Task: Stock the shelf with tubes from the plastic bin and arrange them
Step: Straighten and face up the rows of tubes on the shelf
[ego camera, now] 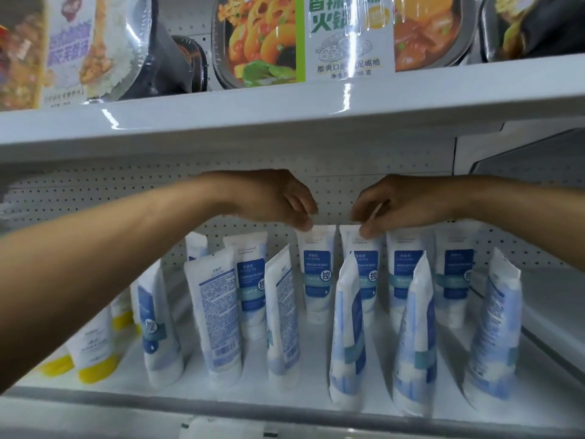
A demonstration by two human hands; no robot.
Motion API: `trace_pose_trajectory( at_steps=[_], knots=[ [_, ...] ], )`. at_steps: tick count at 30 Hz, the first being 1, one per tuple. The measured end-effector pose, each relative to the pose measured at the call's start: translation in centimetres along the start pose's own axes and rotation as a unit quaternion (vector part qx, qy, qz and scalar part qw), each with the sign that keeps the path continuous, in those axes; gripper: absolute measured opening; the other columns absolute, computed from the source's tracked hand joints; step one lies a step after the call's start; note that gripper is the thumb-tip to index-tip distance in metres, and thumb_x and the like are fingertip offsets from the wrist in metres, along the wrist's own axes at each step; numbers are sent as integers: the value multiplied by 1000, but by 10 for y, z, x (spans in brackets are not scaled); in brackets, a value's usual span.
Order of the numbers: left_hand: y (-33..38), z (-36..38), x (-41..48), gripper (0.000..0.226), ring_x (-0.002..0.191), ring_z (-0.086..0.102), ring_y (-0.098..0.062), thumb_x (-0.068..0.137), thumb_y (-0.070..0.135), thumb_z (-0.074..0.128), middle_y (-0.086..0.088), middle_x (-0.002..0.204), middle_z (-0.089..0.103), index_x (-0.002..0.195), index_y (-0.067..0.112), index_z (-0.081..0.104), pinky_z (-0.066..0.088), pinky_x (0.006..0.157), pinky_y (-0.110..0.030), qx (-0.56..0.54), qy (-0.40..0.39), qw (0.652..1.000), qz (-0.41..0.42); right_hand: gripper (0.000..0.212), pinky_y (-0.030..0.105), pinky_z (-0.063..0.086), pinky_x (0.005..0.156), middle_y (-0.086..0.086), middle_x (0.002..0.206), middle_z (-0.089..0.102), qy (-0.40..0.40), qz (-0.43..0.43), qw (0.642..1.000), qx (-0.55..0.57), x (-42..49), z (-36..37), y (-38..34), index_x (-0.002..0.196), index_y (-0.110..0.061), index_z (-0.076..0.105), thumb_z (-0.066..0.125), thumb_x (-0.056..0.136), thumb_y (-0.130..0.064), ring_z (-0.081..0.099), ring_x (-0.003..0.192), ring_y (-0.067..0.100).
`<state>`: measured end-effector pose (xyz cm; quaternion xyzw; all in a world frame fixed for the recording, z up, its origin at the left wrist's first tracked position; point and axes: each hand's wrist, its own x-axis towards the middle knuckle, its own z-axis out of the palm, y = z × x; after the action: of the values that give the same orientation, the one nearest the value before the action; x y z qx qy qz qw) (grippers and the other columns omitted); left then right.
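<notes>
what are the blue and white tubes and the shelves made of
The tubes: likely soft plastic, smooth satin finish, judging by flat crimped tops and squeezed sides. The shelves: probably painted metal, glossy white, with sharp light streaks on the edge.

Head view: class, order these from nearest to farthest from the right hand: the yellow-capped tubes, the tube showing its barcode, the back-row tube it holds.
1. Back-row tube, held at its top by the right hand.
2. Barcode tube, front row, left of centre.
3. Yellow-capped tubes, far left.

Shop: stocked shelf [285, 403], packaged meals [259, 39].
</notes>
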<state>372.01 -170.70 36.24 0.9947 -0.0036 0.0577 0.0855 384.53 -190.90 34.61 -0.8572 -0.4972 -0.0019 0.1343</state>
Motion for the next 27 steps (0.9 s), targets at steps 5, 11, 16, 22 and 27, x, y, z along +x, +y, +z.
trace_pose_trajectory(
  at_steps=[5, 11, 16, 22, 27],
  knots=[
    [-9, -9, -48, 28, 109, 58, -2, 92, 37, 60, 19, 117, 64, 120, 34, 63, 43, 97, -23, 6, 54, 998, -20, 36, 20, 44, 92, -21, 112, 62, 26, -13, 1000, -3, -18, -2, -13, 117, -32, 61, 67, 83, -42, 57, 104, -3],
    [-37, -18, -79, 25, 111, 58, -5, 94, 30, 59, 12, 119, 65, 119, 30, 65, 43, 98, -24, -7, 59, 997, -49, 39, 24, 44, 99, -15, 117, 62, 34, -47, 998, -26, -12, -3, -49, 121, -26, 61, 65, 86, -40, 58, 108, 1],
    [-74, -35, -81, 30, 112, 59, -6, 92, 18, 64, 10, 120, 66, 120, 29, 62, 44, 101, -26, 12, 12, 998, -59, 39, 23, 45, 97, -14, 115, 61, 30, -49, 997, -58, 15, -4, -79, 122, -25, 60, 66, 85, -39, 59, 107, 4],
    [-116, -35, -61, 38, 115, 58, -4, 87, 20, 70, 13, 123, 64, 121, 33, 61, 41, 102, -25, 46, -70, 996, -42, 35, 24, 46, 98, -14, 116, 64, 8, -27, 998, -55, 54, 6, -99, 116, -31, 61, 69, 83, -38, 60, 106, 0],
    [-113, -33, -43, 33, 105, 55, 6, 89, 50, 60, 23, 118, 62, 119, 36, 65, 37, 93, -17, 5, -46, 999, 16, 48, 29, 44, 104, -12, 121, 61, -57, 50, 993, -85, 72, 5, -109, 127, -28, 55, 71, 82, -35, 56, 114, 7]
  ],
)
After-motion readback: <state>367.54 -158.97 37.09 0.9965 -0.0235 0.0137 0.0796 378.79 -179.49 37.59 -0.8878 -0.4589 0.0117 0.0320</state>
